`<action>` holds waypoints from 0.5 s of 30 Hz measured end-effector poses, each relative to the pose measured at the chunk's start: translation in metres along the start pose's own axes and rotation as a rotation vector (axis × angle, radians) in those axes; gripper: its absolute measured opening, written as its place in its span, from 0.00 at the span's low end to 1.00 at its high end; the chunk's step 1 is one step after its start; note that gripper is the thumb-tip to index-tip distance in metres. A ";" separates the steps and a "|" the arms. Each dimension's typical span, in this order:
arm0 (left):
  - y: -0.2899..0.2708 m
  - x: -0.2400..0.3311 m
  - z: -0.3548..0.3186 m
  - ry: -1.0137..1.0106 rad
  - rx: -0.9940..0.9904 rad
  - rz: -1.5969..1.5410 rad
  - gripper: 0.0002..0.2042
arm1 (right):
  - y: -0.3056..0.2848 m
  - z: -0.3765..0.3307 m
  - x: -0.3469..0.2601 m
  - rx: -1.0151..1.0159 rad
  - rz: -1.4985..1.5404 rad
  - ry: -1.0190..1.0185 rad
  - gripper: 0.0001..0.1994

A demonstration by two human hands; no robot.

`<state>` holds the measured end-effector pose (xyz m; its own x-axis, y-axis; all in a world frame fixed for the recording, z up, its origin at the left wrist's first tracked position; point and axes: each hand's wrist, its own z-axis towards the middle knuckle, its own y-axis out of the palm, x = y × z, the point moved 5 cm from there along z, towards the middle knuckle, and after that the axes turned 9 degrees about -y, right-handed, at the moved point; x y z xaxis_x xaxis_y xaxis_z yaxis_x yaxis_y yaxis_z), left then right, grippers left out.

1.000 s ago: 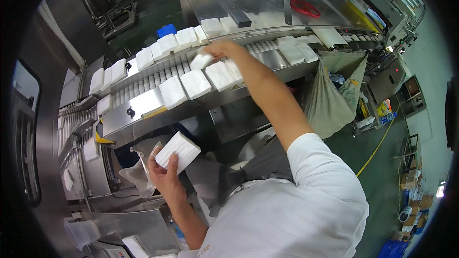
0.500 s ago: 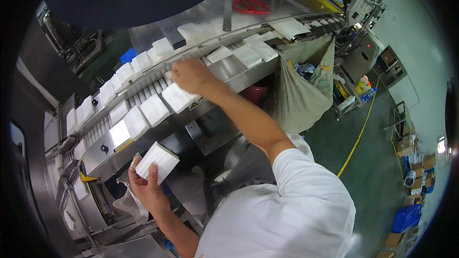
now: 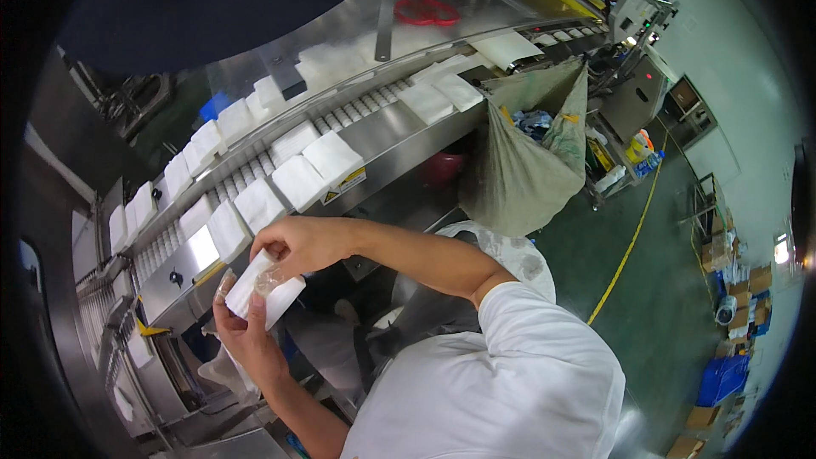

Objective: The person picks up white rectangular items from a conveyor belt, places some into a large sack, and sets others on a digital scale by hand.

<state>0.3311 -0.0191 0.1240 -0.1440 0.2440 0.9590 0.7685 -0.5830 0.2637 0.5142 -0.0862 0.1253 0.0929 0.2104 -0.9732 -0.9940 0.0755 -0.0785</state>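
Note:
My left hand (image 3: 251, 342) grips a thick white stack of folded sheets (image 3: 285, 299) by its lower left side, thumb on top. My right hand (image 3: 308, 245) is bent over the same stack, fingers closed at its upper part; a shiny, see-through film shows at these fingertips, and I cannot make out whether it is worn or held. Clear film also covers a fingertip of my left hand. Just beyond both hands, more white stacks (image 3: 260, 204) lie along the near metal ledge of a conveyor (image 3: 255, 172).
Another row of white stacks (image 3: 177, 177) stands on the conveyor's far side. A cloth bag (image 3: 523, 166) hangs open at the right end, with crumpled material inside. Red-handled scissors (image 3: 425, 11) lie on the metal top. Cartons (image 3: 704, 416) and a blue bin (image 3: 724, 381) line the right wall.
My right hand has come back from the conveyor to the stack in my left hand. A white stack now lies where it was, beside the others on the ledge.

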 end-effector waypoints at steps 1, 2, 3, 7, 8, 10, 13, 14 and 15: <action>0.002 0.002 0.002 0.011 0.003 0.020 0.28 | 0.001 -0.001 -0.001 0.001 0.019 -0.049 0.21; 0.001 0.001 0.005 0.046 -0.005 0.042 0.28 | -0.001 -0.002 -0.006 0.030 -0.031 -0.023 0.19; 0.003 0.002 0.008 0.040 0.017 0.065 0.28 | -0.005 -0.003 -0.009 0.070 -0.085 -0.013 0.18; 0.010 0.003 0.020 0.053 0.045 0.115 0.29 | -0.024 0.008 -0.001 0.104 -0.038 -0.031 0.15; 0.005 -0.002 0.022 0.079 0.051 0.085 0.29 | -0.040 0.015 0.001 0.141 -0.114 -0.021 0.14; 0.005 -0.002 0.021 0.087 0.044 0.038 0.30 | -0.093 0.027 0.011 0.245 -0.212 0.022 0.13; -0.005 -0.008 0.007 0.068 0.020 0.001 0.29 | -0.155 0.041 0.000 0.425 -0.297 0.245 0.15; -0.003 -0.012 0.003 0.051 0.017 0.020 0.29 | -0.172 0.048 0.015 0.510 -0.117 0.186 0.14; 0.002 -0.014 -0.001 0.021 0.005 -0.003 0.29 | -0.191 0.054 0.040 0.500 -0.132 0.179 0.15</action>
<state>0.3342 -0.0247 0.1109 -0.1591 0.2296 0.9602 0.7715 -0.5780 0.2660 0.7105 -0.0400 0.1130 0.1604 0.0021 -0.9871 -0.8224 0.5532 -0.1325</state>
